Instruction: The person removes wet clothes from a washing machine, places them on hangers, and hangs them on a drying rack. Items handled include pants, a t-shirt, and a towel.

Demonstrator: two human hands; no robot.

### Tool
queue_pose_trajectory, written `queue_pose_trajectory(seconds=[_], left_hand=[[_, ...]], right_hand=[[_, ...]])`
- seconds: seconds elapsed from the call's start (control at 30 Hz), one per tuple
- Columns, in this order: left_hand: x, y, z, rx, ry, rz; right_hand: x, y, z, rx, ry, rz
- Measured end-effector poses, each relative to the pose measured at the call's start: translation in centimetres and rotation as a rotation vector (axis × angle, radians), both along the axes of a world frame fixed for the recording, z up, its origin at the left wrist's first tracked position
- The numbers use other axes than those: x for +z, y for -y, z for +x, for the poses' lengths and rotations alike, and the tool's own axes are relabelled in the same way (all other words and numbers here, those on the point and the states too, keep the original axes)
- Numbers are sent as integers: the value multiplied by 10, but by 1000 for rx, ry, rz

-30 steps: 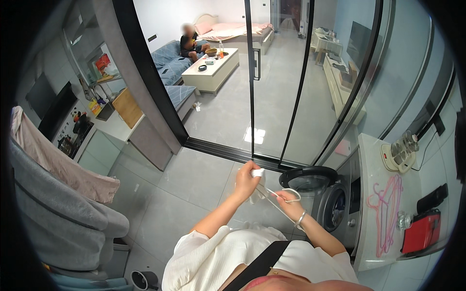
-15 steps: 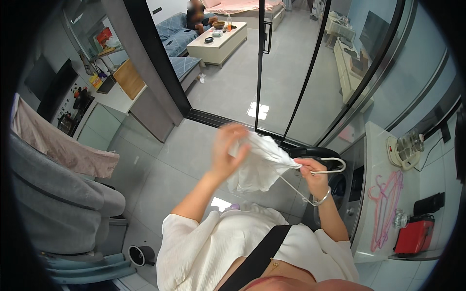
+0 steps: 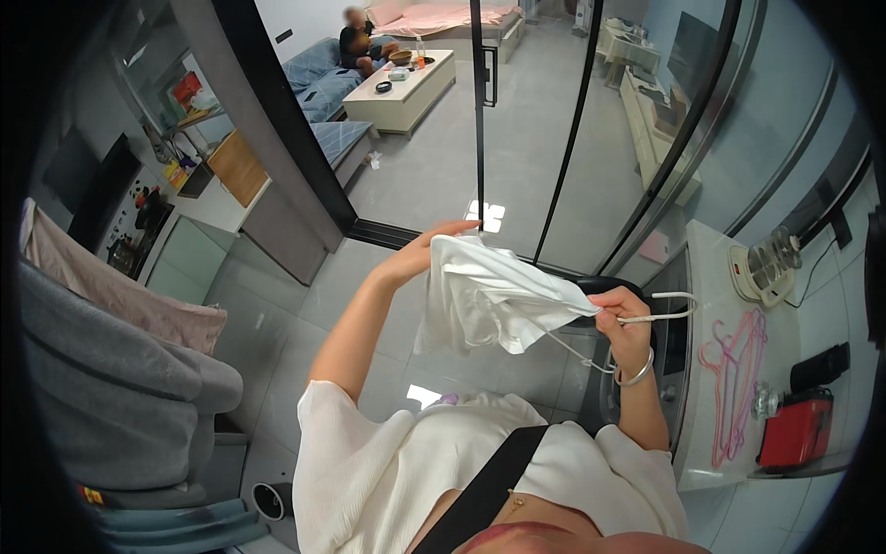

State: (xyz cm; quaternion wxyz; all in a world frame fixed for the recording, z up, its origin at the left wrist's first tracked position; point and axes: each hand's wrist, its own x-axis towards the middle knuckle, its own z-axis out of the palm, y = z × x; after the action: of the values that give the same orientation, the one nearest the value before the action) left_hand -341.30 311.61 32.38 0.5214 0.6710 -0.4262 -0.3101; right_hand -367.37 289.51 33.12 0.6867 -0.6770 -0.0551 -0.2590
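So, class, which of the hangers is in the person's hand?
The white hanger, held near its hook in the right hand; the pink and purple hangers lie on the counter.

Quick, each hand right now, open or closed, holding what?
Left hand: fingers extended at the upper edge of the white cloth; partly hidden, grip unclear.
Right hand: closed, holding the white hanger and the cloth's end.

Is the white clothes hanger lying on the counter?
No, the right hand grips the white clothes hanger at the base of its hook.
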Motion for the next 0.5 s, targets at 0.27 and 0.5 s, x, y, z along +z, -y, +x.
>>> queue_pose_trajectory(seconds=[0.27, 0.5], left_hand=[[17, 25, 23, -234, -334, 31], [42, 35, 33, -2, -2, 288]], right_hand=[[4, 16, -15, -82, -39, -17], [4, 26, -31, -147, -88, -68]])
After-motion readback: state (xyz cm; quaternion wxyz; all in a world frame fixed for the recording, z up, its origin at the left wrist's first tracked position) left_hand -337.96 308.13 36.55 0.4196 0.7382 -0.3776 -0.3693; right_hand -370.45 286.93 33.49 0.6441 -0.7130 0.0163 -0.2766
